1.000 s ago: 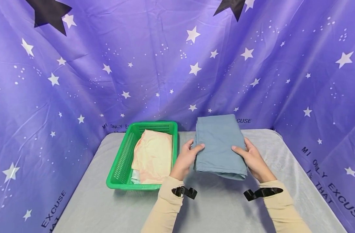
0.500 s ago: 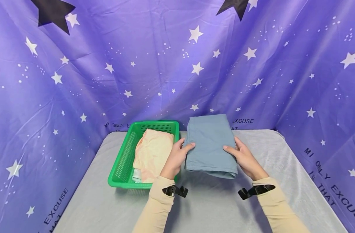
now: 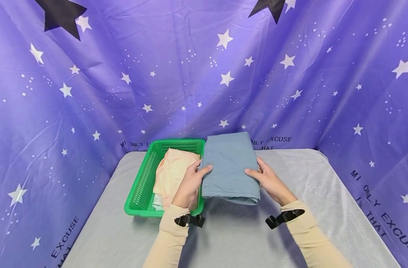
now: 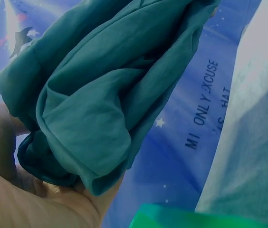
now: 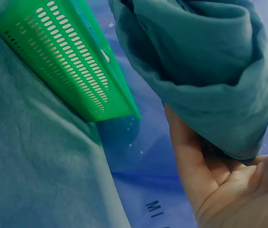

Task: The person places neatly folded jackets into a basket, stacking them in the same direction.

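A folded blue-grey cloth [image 3: 228, 163], perhaps a garment, is held up above the table beside the basket. My left hand [image 3: 189, 184] grips its left edge, thumb on top and fingers underneath. On the opposite edge my right hand [image 3: 270, 182] holds it the same way. Both wrist views show the layered folds of the cloth [image 4: 91, 114] hanging between thumb and fingers. Just left of it stands a green plastic basket [image 3: 137, 197], partly behind my left hand. Inside lies a folded pale peach cloth [image 3: 175, 171], with a light mint cloth [image 3: 157, 202] showing under its lower corner.
A grey cloth-covered table [image 3: 234, 238] carries the basket. Purple curtains [image 3: 177, 74] with white stars and printed words close off the back and both sides. Each wrist wears a black strap [image 3: 285, 217] with a small mount.
Both hands have moved left together with the folded blue-grey cloth, bringing it to the basket's right rim. The basket and the cloths in it stay in place.
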### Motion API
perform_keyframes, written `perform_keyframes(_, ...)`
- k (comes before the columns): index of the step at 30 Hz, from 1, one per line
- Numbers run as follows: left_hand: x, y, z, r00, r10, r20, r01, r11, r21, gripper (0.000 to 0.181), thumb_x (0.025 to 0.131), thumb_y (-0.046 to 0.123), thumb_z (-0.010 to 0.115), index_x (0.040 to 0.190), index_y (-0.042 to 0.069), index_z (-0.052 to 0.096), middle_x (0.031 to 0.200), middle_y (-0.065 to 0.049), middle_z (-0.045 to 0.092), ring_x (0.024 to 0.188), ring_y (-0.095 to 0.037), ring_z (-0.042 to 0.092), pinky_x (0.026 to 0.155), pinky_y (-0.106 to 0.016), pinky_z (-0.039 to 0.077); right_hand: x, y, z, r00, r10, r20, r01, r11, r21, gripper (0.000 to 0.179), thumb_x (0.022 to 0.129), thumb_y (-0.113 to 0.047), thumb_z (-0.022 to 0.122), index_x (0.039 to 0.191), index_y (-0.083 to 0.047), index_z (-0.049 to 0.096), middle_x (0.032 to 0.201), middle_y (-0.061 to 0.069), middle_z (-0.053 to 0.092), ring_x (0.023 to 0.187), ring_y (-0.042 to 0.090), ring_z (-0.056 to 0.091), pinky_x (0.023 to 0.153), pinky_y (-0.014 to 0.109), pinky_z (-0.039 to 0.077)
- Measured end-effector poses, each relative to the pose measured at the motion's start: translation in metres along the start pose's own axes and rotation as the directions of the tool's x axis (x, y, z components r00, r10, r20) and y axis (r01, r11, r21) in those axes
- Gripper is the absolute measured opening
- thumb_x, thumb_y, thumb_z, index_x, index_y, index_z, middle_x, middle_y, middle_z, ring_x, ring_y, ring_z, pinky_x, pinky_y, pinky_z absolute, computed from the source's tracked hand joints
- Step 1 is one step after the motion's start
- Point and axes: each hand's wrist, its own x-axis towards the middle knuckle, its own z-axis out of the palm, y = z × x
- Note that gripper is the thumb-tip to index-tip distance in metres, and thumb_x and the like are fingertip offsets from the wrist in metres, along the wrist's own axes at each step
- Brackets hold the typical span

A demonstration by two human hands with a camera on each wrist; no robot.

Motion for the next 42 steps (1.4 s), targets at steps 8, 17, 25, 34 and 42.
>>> perform_keyframes(8,-0.005,-0.002,-0.017,1.000,0.001,-0.023,0.000,1.000,0.017,0.047,0.102,0.024,0.062,0.146,0.010,0.055,0.143,-0.021,0.058,0.121,-0.034,0.063,0.098,-0.045,0.055,0.008,0.003,0.012,0.999,0.002,0.054,-0.003,1.000,0.012,0.080,0.103,-0.027,0.063,0.166,-0.018,0.014,0.140,0.024,0.058,0.102,0.013,0.071,0.085,0.038,0.061)
perform_keyframes(17,-0.010,0.001,-0.031,0.998,-0.001,-0.059,0.003,1.000,0.027,0.043,0.101,0.021,0.063,0.143,0.009,0.058,0.140,-0.020,0.061,0.120,-0.033,0.063,0.099,-0.045,0.054,0.015,-0.001,0.026,0.994,-0.018,0.106,0.015,1.000,0.027,0.075,0.103,-0.024,0.062,0.164,-0.017,0.018,0.133,0.021,0.064,0.101,0.014,0.071,0.086,0.038,0.061)
perform_keyframes(25,-0.016,0.007,-0.042,0.997,-0.012,-0.074,0.012,1.000,0.012,0.045,0.102,0.019,0.061,0.146,0.009,0.055,0.142,-0.020,0.059,0.121,-0.031,0.062,0.099,-0.043,0.054,0.019,-0.005,0.036,0.991,-0.026,0.131,0.021,0.999,0.038,0.074,0.103,-0.023,0.063,0.163,-0.017,0.021,0.131,0.021,0.065,0.101,0.016,0.071,0.087,0.038,0.061)
perform_keyframes(34,-0.018,0.008,-0.056,0.996,-0.015,-0.085,0.019,0.999,0.048,0.048,0.103,0.018,0.059,0.149,0.009,0.051,0.146,-0.021,0.056,0.128,-0.035,0.058,0.102,-0.046,0.051,0.023,-0.009,0.049,0.989,-0.029,0.147,0.022,0.998,0.052,0.076,0.101,-0.021,0.064,0.164,-0.017,0.021,0.144,0.025,0.056,0.111,0.019,0.068,0.091,0.038,0.060)
perform_keyframes(42,-0.019,0.009,-0.069,0.996,-0.012,-0.090,0.021,0.995,0.096,0.054,0.103,0.019,0.059,0.154,0.010,0.044,0.151,-0.021,0.051,0.133,-0.038,0.054,0.107,-0.051,0.048,0.028,-0.009,0.061,0.989,-0.017,0.147,0.009,0.998,0.058,0.082,0.098,-0.019,0.068,0.165,-0.020,0.019,0.148,0.027,0.052,0.111,0.025,0.069,0.088,0.043,0.061)
